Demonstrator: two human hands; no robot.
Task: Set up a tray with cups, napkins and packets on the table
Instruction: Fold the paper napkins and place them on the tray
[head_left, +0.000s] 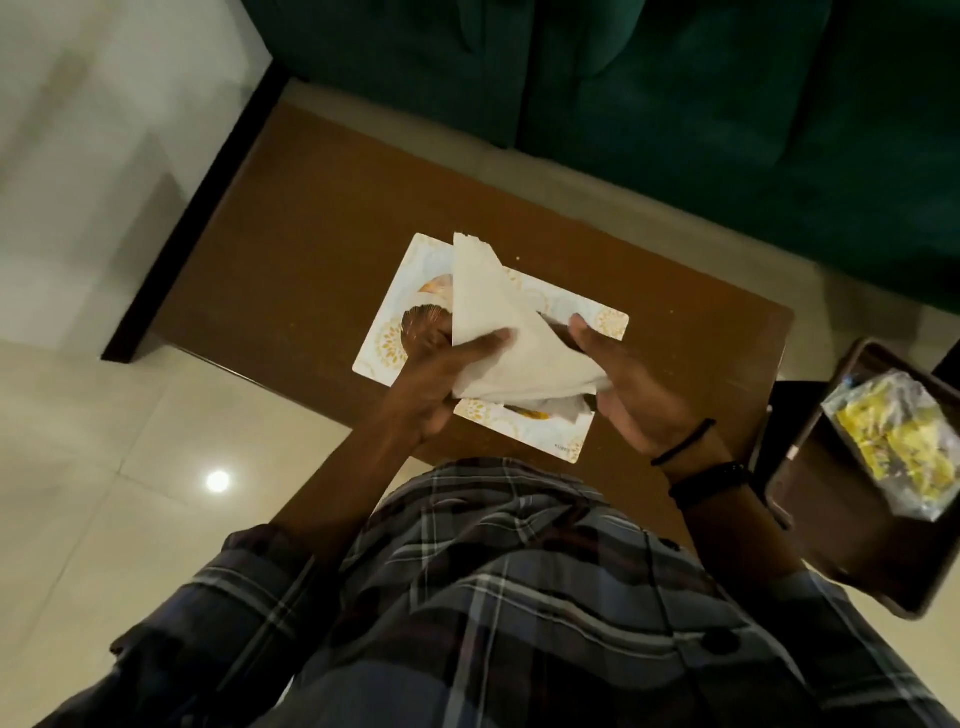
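Observation:
A white napkin, folded into a triangle, is held above a white tray with gold patterns that lies on the brown table. My left hand grips the napkin's lower left edge, thumb on top. My right hand holds its lower right corner, fingers spread along the fold. Two cups sit on the tray and are partly hidden behind the napkin and my left hand. A clear bag of yellow packets lies on a dark side stand at the right.
A green sofa stands beyond the table's far edge. The dark side stand is close to the table's right end. Pale tiled floor lies to the left. My checked shirt fills the bottom of the view.

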